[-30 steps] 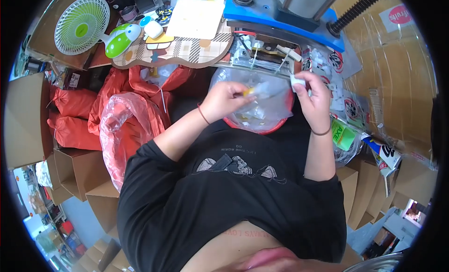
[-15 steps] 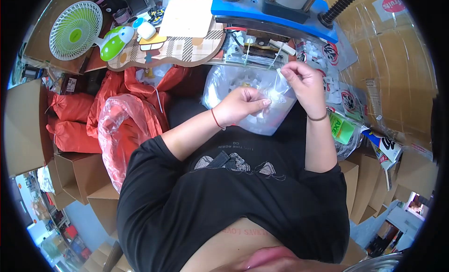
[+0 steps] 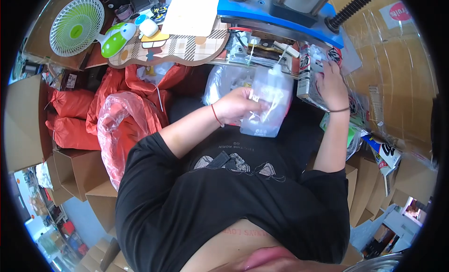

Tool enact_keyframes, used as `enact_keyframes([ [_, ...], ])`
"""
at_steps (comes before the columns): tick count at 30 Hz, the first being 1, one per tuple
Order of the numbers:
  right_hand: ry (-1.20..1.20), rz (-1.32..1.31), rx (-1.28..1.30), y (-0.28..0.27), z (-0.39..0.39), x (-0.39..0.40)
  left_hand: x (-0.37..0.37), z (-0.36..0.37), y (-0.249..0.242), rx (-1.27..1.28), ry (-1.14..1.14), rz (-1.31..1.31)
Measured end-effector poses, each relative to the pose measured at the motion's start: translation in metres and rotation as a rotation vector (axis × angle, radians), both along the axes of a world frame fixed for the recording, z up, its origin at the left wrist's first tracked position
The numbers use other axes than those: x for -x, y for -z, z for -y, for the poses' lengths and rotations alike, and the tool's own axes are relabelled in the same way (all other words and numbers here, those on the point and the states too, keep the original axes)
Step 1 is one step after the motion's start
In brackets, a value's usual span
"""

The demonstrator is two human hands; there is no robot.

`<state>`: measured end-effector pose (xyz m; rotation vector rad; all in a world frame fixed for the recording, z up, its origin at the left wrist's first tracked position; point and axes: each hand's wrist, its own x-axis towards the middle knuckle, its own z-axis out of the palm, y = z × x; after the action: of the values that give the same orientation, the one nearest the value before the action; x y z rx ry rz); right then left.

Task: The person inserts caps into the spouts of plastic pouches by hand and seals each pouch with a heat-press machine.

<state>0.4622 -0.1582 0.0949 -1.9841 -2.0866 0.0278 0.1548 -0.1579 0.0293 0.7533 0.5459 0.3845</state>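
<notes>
Film as thin as that of the clear pouch looks limp, light and slippery, so it probably sags unless pinched near its upper edge or side seam. The left hand grips it just there, fingers closed on its left side. The pouch hangs in front of the person's chest, between the two hands, with small white pieces showing dimly inside; their number cannot be told. The right hand closes around a printed packet off to its own left, just beside the pouch's upper corner. That packet seems stiffer and fuller, and is best held around its body, as it is now.

By count: one clear pouch, one printed packet in hand, and several more like it lying beyond the right hand. One blue machine stands above both hands. One green fan rests on the tabletop far to the left. One pink bag lies below the left forearm.
</notes>
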Motion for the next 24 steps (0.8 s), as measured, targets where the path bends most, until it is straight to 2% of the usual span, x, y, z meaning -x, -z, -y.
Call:
enact_keyframes([
  [3, -0.080, 0.121, -0.150, 0.045, -0.012, -0.012, 0.006, -0.024, -0.005, 0.029, -0.097, -0.066],
  [8, -0.016, 0.074, -0.140, 0.051, -0.015, -0.006, -0.002, -0.065, -0.014, 0.005, -0.120, -0.103],
  [10, 0.089, 0.086, -0.049, 0.041, -0.010, 0.001, 0.000, -0.068, -0.009, -0.005, -0.107, -0.110],
  [12, 0.073, 0.078, -0.096, 0.044, -0.007, -0.003, 0.003, -0.065, -0.007, -0.130, -0.270, -0.213],
  [13, 0.050, 0.091, -0.147, 0.046, -0.007, -0.005, 0.011, -0.072, -0.009, -0.377, -0.338, -0.483],
  [15, 0.056, 0.106, -0.167, 0.043, -0.008, -0.002, 0.031, -0.117, 0.012, -0.775, -0.684, -0.646],
  [16, 0.087, 0.107, -0.133, 0.038, -0.007, 0.002, 0.048, -0.144, 0.021, -1.086, -0.871, -0.776],
  [17, 0.094, 0.131, -0.143, 0.039, -0.012, -0.001, 0.062, -0.148, -0.009, -1.521, -0.927, -0.948],
  [19, 0.127, 0.062, -0.210, 0.039, -0.012, -0.004, 0.105, -0.184, 0.012, -1.780, -0.450, -1.402],
  [20, 0.165, 0.000, -0.285, 0.037, -0.013, -0.006, 0.118, -0.187, 0.035, -1.769, -0.178, -1.558],
  [22, 0.139, -0.045, -0.329, 0.035, -0.003, -0.011, 0.113, -0.145, 0.029, -1.737, -0.150, -1.615],
  [23, 0.175, -0.179, -0.257, 0.033, 0.005, -0.011, 0.112, -0.120, 0.029, -1.872, -0.174, -1.517],
  [24, 0.212, -0.314, -0.182, 0.033, 0.013, -0.011, 0.112, -0.097, 0.020, -1.883, -0.159, -1.401],
])
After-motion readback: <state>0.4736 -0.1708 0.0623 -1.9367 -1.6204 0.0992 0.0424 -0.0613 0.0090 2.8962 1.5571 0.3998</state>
